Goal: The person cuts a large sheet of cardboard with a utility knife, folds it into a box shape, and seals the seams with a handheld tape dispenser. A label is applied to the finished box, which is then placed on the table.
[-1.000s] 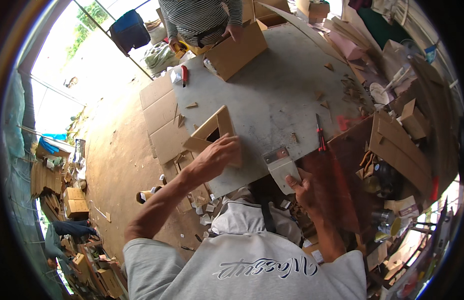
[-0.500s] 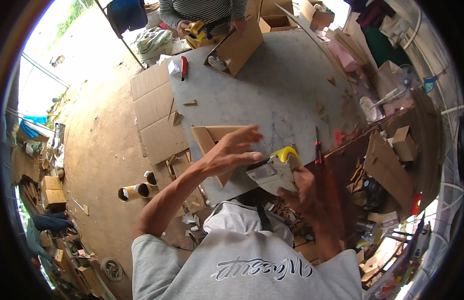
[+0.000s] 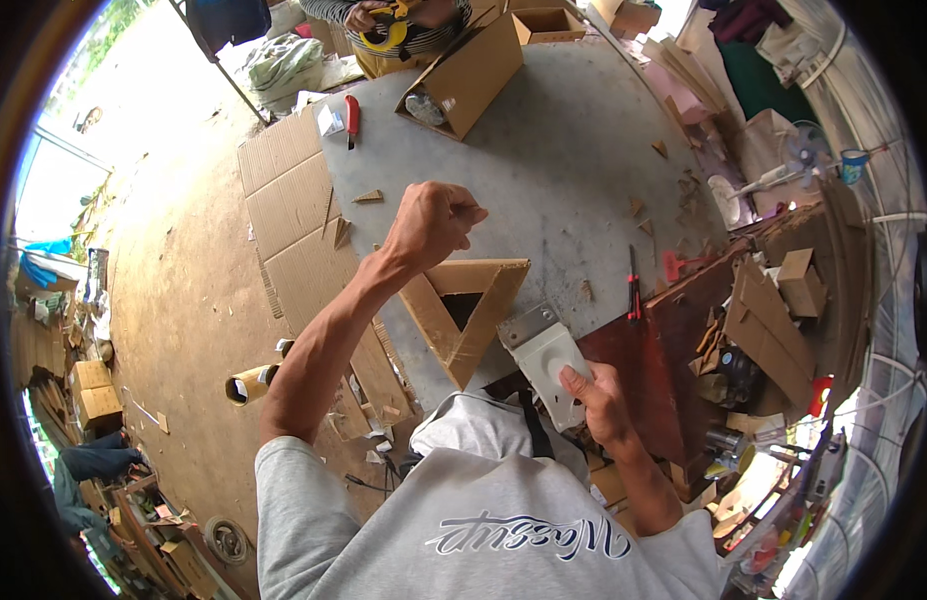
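My right hand [image 3: 601,400] grips a hand-held tape dispenser [image 3: 549,358], its pale grey side plate facing up. Its metal front end points toward a triangular cardboard frame [image 3: 478,330] with a dark three-sided hole in the middle. The frame lies at the near edge of the grey table [image 3: 568,190], one corner toward me. Over its far left corner my left hand [image 3: 436,225] is raised, fingers curled in; whether something thin is pinched in them does not show.
Across the table a person [image 3: 403,35] holds a yellow tape dispenser beside an open cardboard box [image 3: 473,85]. A red cutter knife [image 3: 352,120] lies far left, a red-and-black screwdriver [image 3: 633,295] right. Small cardboard triangles [image 3: 368,196] are scattered about. Corrugated cardboard sheets [image 3: 288,205] lie along the left.
My left hand has moved up and away from me, its spread fingers now curled. The dispenser has turned, hiding its yellow roll. The cardboard frame is more fully visible.
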### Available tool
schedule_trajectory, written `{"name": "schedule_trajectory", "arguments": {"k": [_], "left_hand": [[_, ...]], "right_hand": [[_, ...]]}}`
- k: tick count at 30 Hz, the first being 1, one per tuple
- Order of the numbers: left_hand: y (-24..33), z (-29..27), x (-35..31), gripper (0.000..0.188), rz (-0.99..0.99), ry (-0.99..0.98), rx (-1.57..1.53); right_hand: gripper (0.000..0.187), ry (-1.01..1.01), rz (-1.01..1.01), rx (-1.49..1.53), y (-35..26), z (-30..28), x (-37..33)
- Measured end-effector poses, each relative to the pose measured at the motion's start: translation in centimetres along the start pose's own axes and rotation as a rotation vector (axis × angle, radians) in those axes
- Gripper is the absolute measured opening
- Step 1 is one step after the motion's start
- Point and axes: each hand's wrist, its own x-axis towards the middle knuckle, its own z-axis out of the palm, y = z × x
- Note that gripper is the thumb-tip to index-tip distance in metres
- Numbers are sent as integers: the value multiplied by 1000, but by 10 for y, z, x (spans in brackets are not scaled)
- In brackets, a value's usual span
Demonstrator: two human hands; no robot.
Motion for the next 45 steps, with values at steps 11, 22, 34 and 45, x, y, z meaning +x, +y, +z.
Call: {"name": "schedule_trajectory", "arguments": {"k": [11, 22, 34, 45], "left_hand": [[-48, -4, 29, 19, -63, -163, 109], [-103, 5, 28, 46, -153, -650, 755], [6, 49, -115, 123, 136, -73, 702], [-1, 72, -115, 93, 248, 177, 657]], "right_hand": [[42, -41, 129, 156, 7, 8, 26], [47, -63, 191, 224, 9, 8, 40], [46, -78, 160, 303, 14, 10, 43], [43, -72, -9, 202, 50, -8, -6]]}}
